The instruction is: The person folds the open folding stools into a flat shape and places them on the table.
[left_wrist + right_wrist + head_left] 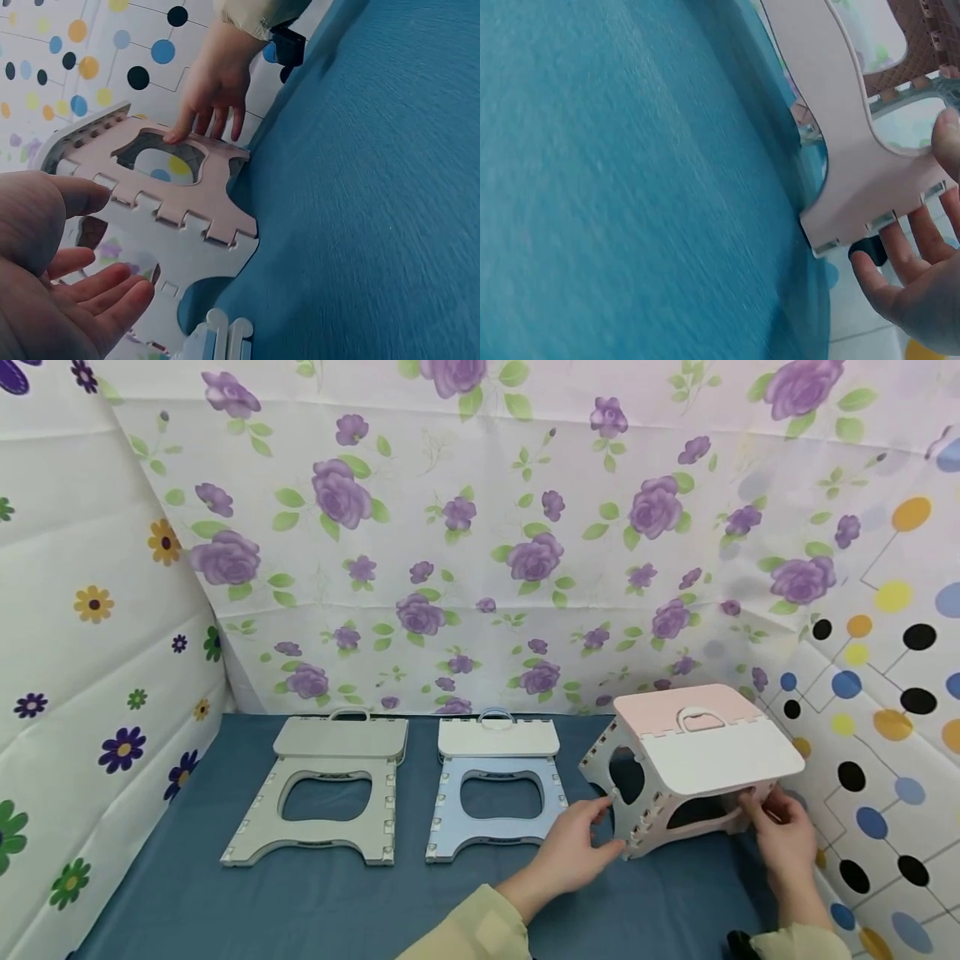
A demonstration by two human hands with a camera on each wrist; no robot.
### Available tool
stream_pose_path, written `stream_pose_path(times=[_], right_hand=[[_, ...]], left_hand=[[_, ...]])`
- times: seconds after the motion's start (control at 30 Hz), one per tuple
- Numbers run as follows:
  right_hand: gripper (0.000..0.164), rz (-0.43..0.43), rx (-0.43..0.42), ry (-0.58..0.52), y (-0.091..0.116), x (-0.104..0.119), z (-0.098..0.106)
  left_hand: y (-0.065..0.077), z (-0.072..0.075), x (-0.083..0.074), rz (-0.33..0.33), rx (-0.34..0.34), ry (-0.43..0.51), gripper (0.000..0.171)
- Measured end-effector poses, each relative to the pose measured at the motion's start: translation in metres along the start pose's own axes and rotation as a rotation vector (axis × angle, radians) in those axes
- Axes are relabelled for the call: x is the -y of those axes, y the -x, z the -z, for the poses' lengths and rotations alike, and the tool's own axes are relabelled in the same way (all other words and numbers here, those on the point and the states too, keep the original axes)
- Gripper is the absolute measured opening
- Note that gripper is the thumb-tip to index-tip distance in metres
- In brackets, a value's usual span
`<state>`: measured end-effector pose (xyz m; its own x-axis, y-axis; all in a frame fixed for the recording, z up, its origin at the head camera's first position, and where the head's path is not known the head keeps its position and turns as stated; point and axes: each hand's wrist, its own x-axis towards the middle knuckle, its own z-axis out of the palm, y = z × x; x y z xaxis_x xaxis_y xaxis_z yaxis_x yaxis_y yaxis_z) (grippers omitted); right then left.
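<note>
A pink and white folding step stool stands unfolded at the right of the cloth-covered table, its white handle lying on top. Beside its left legs is my left hand, fingers spread and loosely bent, with nothing held in the palm in the left wrist view. My right hand grips the stool's right front leg. In the right wrist view its thumb lies by the oval opening of the pink panel, and the fingers are at the panel's outer edge.
Two folded stools lie flat to the left: a grey-green one and a blue and white one, close to my left hand. Blue cloth covers the table. Patterned sheets hang behind and at both sides.
</note>
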<state>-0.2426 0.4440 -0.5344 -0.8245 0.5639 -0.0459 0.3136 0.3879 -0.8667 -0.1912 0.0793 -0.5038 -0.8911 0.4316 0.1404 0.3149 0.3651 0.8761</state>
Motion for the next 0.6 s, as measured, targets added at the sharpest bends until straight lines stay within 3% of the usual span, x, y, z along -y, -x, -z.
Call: stream_pose_path(times=[0.2, 0.3, 0.47, 0.6], right_hand=[[0.090, -0.026, 0.076, 0.030, 0.000, -0.002, 0.010], [0.094, 0.003, 0.143, 0.067, -0.001, -0.007, 0.014], [0.099, 0.097, 0.325, 0.163, -0.006, -0.017, 0.015], [0.101, 0.105, 0.383, 0.181, -0.009, -0.020, 0.015]], left_hand=[[-0.007, -0.013, -0.003, 0.005, -0.008, -0.075, 0.061], [-0.010, -0.019, -0.004, 0.016, -0.017, -0.091, 0.061], [-0.013, -0.028, -0.004, 0.056, -0.020, -0.058, 0.067], [-0.015, -0.034, -0.003, 0.066, -0.010, -0.026, 0.070]])
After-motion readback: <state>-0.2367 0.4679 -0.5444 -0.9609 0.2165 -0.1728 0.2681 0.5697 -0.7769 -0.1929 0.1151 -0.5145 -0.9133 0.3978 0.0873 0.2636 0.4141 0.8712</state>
